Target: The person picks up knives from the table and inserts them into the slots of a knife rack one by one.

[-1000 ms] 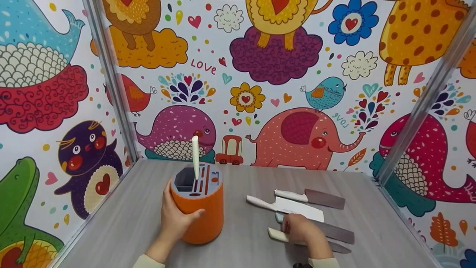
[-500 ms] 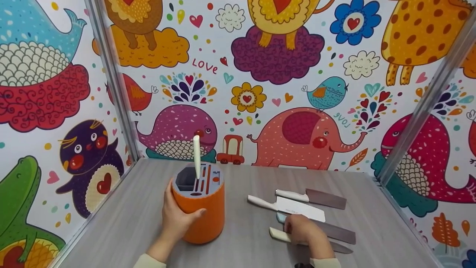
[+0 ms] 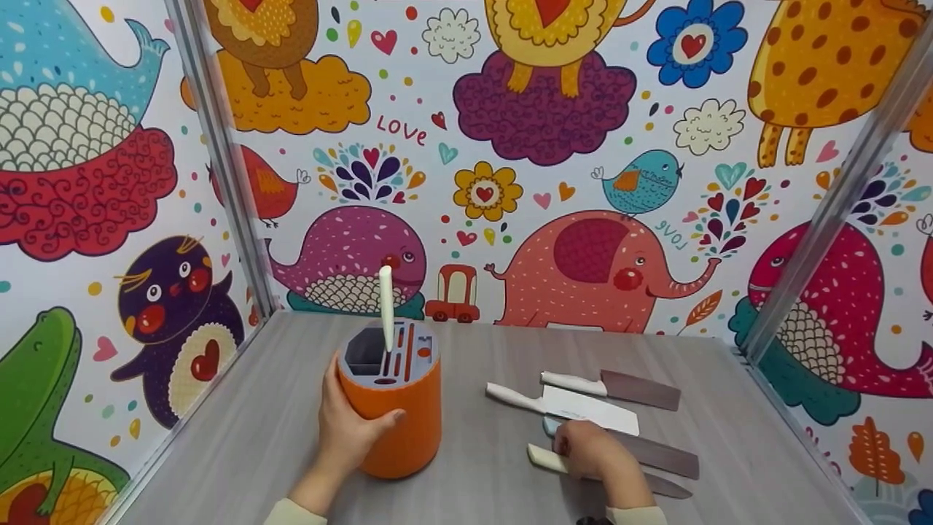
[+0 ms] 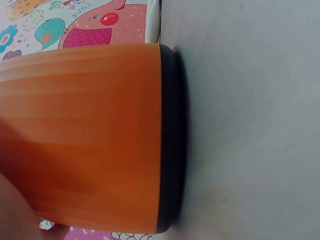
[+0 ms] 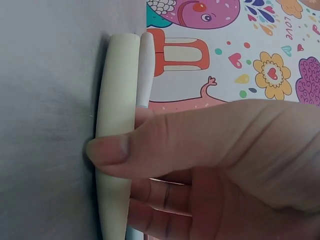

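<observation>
My left hand [image 3: 351, 419] grips an orange knife block [image 3: 404, 430], thumb on its front and fingers around its left side. The block stands upright on the table, and a cream-handled knife [image 3: 386, 306] rises from one of its slots. Over at the right, my right hand [image 3: 594, 452] pinches the cream handle [image 5: 117, 90] of the nearest knife, which lies flat with its dark blade [image 3: 669, 487] pointing right. Just beyond it lies a blue-handled knife [image 3: 667, 458], partly hidden by the hand. In the left wrist view the block's black base [image 4: 172, 140] meets the table.
Behind these lie a white-bladed cleaver [image 3: 594, 410] and a white-handled cleaver with a brown blade [image 3: 641, 390], handles to the left. The grey table [image 3: 481, 481] ends at walls [image 3: 481, 146] printed with cartoon animals, framed by metal posts [image 3: 222, 160].
</observation>
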